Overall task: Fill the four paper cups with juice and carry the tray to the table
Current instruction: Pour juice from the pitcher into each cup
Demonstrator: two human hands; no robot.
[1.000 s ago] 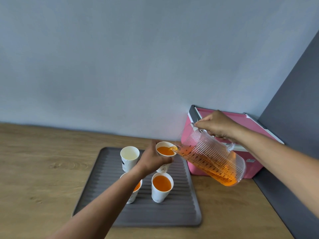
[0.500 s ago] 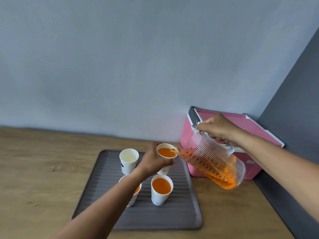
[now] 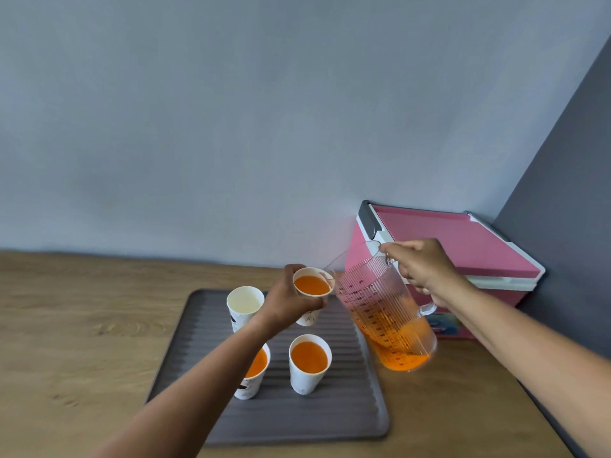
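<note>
The ribbed clear pitcher (image 3: 385,312), grasped at its handle by the right hand (image 3: 421,271), has been tipped back from pouring, so the third paper cup (image 3: 310,294), held by the left hand (image 3: 287,302) over the ridged grey tray (image 3: 357,414), is judged full. One white cup (image 3: 244,305) is still empty; two filled cups (image 3: 309,361) are standing nearer.

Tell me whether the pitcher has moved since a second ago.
Yes. The pitcher has tipped back toward upright; its spout, then over the held cup, is now clear of it, judged against the pink cooler.
</note>
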